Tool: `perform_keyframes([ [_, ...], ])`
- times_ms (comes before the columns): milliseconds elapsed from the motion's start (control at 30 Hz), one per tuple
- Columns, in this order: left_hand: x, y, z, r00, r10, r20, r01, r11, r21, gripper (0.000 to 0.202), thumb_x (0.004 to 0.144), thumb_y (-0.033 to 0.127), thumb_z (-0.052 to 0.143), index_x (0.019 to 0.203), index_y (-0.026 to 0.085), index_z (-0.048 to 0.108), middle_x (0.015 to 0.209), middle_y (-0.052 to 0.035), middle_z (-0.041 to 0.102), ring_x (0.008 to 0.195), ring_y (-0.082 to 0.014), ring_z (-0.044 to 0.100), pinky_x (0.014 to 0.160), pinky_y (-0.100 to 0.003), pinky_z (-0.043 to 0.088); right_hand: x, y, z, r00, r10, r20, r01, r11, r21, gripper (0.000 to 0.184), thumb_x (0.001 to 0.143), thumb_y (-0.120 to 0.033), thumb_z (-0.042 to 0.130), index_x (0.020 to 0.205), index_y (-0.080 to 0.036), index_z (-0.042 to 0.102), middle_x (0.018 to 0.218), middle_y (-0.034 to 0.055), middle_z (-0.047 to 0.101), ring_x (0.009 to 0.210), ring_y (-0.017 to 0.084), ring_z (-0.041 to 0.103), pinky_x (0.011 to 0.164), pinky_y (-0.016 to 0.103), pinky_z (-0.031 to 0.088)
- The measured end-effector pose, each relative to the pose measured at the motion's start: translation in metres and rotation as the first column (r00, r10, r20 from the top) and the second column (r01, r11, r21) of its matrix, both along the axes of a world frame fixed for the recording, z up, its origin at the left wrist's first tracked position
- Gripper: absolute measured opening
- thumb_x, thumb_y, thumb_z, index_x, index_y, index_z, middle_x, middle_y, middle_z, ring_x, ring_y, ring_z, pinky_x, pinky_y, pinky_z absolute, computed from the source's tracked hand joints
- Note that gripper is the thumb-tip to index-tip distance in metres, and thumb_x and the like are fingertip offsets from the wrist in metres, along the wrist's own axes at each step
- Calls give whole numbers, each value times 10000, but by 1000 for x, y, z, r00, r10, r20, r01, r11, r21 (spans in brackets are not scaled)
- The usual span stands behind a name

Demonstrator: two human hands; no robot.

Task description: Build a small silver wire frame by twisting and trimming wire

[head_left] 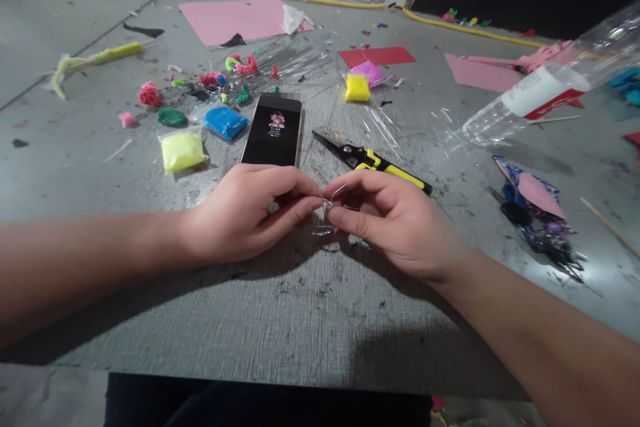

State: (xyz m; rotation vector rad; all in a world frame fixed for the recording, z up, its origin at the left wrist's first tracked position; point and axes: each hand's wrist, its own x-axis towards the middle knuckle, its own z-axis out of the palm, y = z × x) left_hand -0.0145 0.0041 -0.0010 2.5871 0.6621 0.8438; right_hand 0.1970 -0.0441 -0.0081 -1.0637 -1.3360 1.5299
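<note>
My left hand (250, 210) and my right hand (385, 213) meet at the middle of the grey work surface (310, 307), fingertips almost touching. Both pinch a thin bent piece of silver wire (330, 203) between thumb and fingers; a small loop of it sticks up between the hands. Just behind the hands lies a dark phone (273, 130) with its screen lit. Black pliers with yellow handles (380, 161) lie to the right of the phone, close behind my right hand.
Bags of coloured clay lie about: pale yellow (181, 150), blue (226, 122), bright yellow (357, 88). Small clay flowers (150, 95), pink paper sheets (235, 19) and red paper (376, 55) sit farther back. A clear plastic bottle (545, 83) lies tilted at the right, and a crumpled dark wrapper (537, 213) lies nearer.
</note>
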Motion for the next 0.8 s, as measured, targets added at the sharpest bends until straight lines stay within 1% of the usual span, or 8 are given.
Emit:
perform_keyframes([
  [167,2,0,2,997,22,-76,-29,996,-87,137,947,201,569,883,172,687,731,-20,738,628,-133,659,586,-236,453,-2,-1,0,999,-21,46,21,1000,3,296,734,-339,878,875,-186,668,722,-31,649,630,109,600,587,266,498],
  [300,3,-1,3,995,19,-93,-28,994,-101,157,951,227,563,863,175,682,697,-14,722,590,-128,630,563,-239,431,-2,0,3,996,-24,89,23,1000,9,283,761,-378,850,834,-186,655,668,-41,618,567,100,555,537,261,457],
  [467,3,-1,2,994,-4,-105,2,1000,-23,154,948,231,548,853,195,663,671,-16,708,566,-135,612,543,-257,418,-2,-3,4,976,-31,216,14,997,81,232,823,-368,793,826,-186,651,710,-22,640,610,116,580,558,269,459],
  [600,3,-4,-1,995,-36,-88,37,999,10,159,937,226,559,844,180,679,634,-30,694,535,-139,589,509,-276,408,-1,-6,1,930,-90,356,22,981,191,108,895,-284,708,879,-188,660,796,3,683,716,146,634,624,285,487],
  [667,5,-8,1,996,5,-84,-11,997,-71,174,925,227,577,802,172,687,623,-29,690,519,-133,585,492,-274,405,-2,-7,1,890,-145,432,17,958,287,75,922,-251,665,876,-192,663,818,11,697,744,156,643,656,300,490],
  [700,7,-10,3,997,15,-82,-29,985,-168,168,912,241,593,789,178,689,631,-23,700,517,-129,596,485,-264,415,-2,-8,1,869,-182,460,14,939,344,78,929,-240,652,866,-196,662,819,12,699,746,157,642,666,306,487],
  [733,8,-13,4,997,38,-67,-56,955,-291,162,907,246,600,789,180,690,665,-22,723,539,-128,625,496,-251,443,-3,-8,1,847,-223,482,10,914,405,85,931,-228,648,851,-200,661,809,10,697,740,158,637,670,310,482],
  [800,11,-16,8,997,66,-27,-70,834,-547,154,915,247,599,805,178,682,745,-26,769,633,-138,700,549,-228,517,-4,-9,2,802,-313,508,-3,849,528,102,927,-196,644,826,-207,656,779,9,690,731,163,630,683,321,475],
])
